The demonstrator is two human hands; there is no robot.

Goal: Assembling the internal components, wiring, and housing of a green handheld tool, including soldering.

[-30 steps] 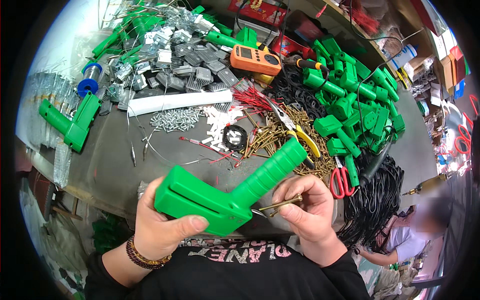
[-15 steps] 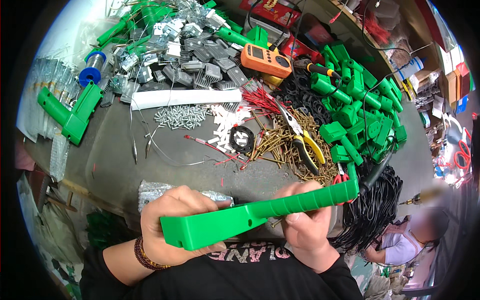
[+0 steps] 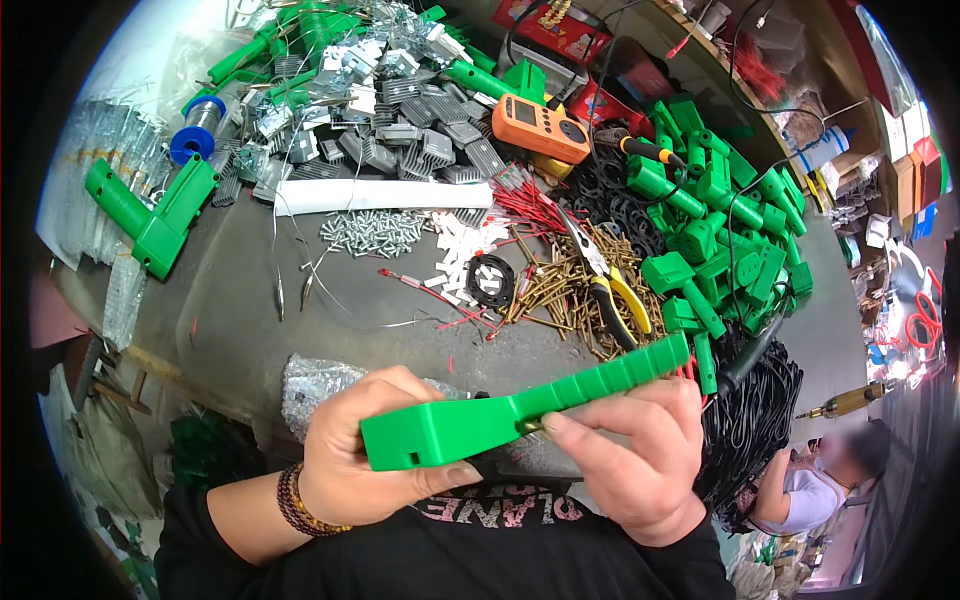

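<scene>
A green plastic handle housing [image 3: 450, 430] with a ribbed grip is held up in front of my chest. My left hand [image 3: 340, 450] is wrapped round its boxy end, thumb along the lower edge. The ribbed grip points to the far right. My right hand [image 3: 645, 455] is closed in a pinch below the grip. Between its thumb and finger shows the end of a small brass-coloured screw [image 3: 531, 426], at the hole in the housing's side. How deep the screw sits in the hole cannot be told.
Beyond my hands lie brass screws [image 3: 560, 290], yellow-black pliers [image 3: 615, 295], silver screws [image 3: 372, 235] and an orange multimeter [image 3: 540, 128]. Green housings [image 3: 715, 255] pile up at right, above black cables [image 3: 750, 420]. Bubble wrap [image 3: 310, 390] lies behind my left hand. A person [image 3: 815, 490] sits at far right.
My right hand has come off the ribbed grip and now pinches the screw at the side hole. The housing has tilted, its grip end rising and shifting left. The whole view has shifted slightly.
</scene>
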